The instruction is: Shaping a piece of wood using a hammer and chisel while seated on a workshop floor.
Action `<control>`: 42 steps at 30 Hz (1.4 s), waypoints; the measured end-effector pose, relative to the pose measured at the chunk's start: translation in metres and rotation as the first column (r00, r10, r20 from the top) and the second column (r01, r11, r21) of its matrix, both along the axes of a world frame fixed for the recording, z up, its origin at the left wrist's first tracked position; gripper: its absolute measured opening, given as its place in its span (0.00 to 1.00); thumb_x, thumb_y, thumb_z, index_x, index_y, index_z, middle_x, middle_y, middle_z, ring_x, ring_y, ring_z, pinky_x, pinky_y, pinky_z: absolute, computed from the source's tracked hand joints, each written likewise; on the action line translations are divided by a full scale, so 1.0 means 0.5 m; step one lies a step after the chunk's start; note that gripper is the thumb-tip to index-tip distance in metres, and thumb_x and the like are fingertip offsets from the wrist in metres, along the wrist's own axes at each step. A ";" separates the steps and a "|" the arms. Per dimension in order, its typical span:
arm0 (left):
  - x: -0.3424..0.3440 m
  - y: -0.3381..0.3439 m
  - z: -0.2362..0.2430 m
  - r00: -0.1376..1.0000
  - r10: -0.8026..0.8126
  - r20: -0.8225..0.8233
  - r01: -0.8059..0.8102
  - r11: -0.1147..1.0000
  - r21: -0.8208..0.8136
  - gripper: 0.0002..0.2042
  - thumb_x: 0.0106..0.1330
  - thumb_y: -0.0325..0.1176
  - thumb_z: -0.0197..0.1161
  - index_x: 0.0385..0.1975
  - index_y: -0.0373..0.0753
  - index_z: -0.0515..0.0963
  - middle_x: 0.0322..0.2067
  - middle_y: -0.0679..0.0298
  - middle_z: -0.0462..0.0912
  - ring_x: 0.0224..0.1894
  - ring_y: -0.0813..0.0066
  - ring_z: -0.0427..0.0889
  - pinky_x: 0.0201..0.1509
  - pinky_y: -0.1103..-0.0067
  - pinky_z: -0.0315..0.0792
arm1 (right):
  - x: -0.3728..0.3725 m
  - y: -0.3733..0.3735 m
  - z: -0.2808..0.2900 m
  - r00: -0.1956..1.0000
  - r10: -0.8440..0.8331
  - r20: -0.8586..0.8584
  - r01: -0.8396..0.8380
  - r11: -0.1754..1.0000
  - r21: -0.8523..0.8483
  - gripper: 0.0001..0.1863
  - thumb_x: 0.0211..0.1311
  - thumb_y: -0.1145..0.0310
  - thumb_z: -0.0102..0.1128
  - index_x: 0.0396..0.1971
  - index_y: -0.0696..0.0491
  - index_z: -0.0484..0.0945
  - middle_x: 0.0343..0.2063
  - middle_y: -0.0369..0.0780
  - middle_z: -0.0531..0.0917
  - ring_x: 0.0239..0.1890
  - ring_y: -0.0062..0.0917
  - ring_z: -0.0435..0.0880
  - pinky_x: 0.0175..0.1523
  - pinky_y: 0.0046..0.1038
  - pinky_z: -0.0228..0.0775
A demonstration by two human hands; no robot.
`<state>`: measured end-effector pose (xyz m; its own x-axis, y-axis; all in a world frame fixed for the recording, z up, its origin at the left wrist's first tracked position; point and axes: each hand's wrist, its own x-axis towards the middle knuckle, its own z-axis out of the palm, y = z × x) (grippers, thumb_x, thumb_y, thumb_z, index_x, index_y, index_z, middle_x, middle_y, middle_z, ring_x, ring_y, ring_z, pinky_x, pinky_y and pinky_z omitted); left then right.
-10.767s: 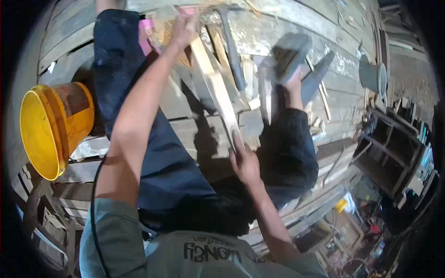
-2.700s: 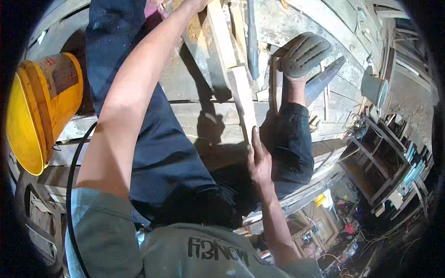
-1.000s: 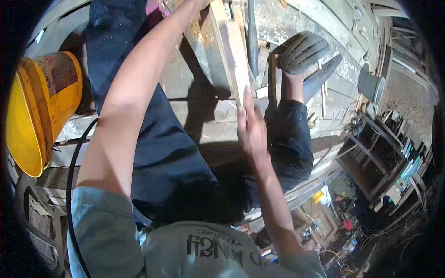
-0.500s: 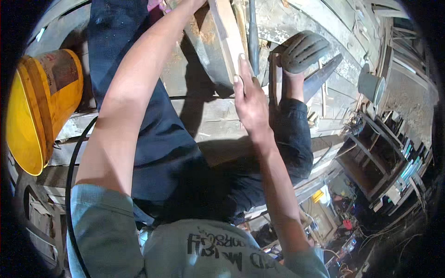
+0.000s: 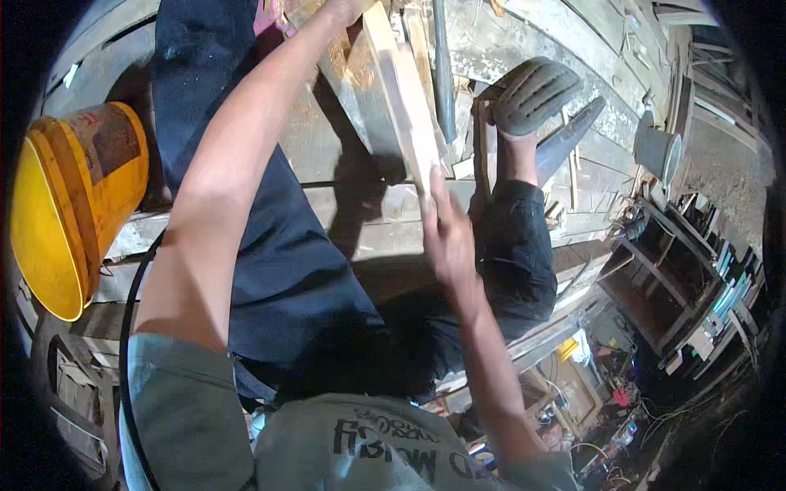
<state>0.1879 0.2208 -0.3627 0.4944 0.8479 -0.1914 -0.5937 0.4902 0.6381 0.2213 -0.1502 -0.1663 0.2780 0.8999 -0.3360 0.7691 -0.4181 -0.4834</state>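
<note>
A long pale strip of wood point(image 5: 401, 98) slants from the top edge toward my body. My right hand point(image 5: 450, 241) is at the near end of this strip, its fingers closed round it and slightly blurred. At the strip's far end is my left hand point(image 5: 348, 10), mostly cut off by the top edge, with its fingers hidden. Just right of the strip lies a dark rod point(image 5: 443, 74). Under the strip is a worn, stained board point(image 5: 360, 82).
A yellow bucket point(image 5: 49, 221) lies tipped at the left, near a black cable point(image 5: 131, 327). To the right are my sandalled foot point(image 5: 536, 94), a dark flat blade-like piece point(image 5: 573, 135) and a grey container point(image 5: 657, 151). Scrap wood and clutter point(image 5: 589, 385) fill the lower right.
My right hand has moved nearer my body, and the near end of the wood strip now reaches closer too. My left hand shows slightly more at the top edge.
</note>
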 end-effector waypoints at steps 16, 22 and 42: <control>0.006 0.035 0.012 0.993 0.089 0.079 -0.080 0.991 -0.110 0.24 0.71 0.53 0.39 0.30 0.41 0.77 0.14 0.66 0.74 0.13 0.75 0.70 0.16 0.80 0.64 | -0.024 -0.126 0.048 0.994 -0.109 -0.028 0.106 0.991 -0.086 0.27 0.69 0.65 0.42 0.68 0.44 0.55 0.35 0.58 0.77 0.35 0.50 0.79 0.39 0.45 0.71; -0.002 -0.030 0.044 0.981 0.073 -0.178 -0.012 0.947 0.322 0.25 0.71 0.53 0.40 0.29 0.39 0.78 0.13 0.67 0.72 0.12 0.77 0.67 0.14 0.83 0.60 | 0.017 0.109 -0.020 1.000 -0.021 -0.013 0.021 1.000 0.014 0.27 0.69 0.60 0.44 0.67 0.40 0.56 0.30 0.56 0.75 0.32 0.51 0.77 0.37 0.44 0.68; -0.004 -0.031 0.051 0.993 0.049 -0.110 -0.023 0.973 0.229 0.30 0.70 0.58 0.36 0.29 0.38 0.76 0.13 0.66 0.72 0.12 0.79 0.67 0.14 0.84 0.59 | -0.004 -0.113 0.018 0.995 -0.079 -0.053 0.078 0.997 -0.025 0.26 0.70 0.64 0.43 0.67 0.47 0.57 0.50 0.56 0.75 0.50 0.50 0.77 0.51 0.42 0.70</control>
<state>0.1858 0.2052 -0.3370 0.4486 0.8926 -0.0452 -0.5252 0.3043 0.7947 0.2193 -0.2069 -0.1572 0.3286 0.8677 -0.3730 0.7065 -0.4879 -0.5126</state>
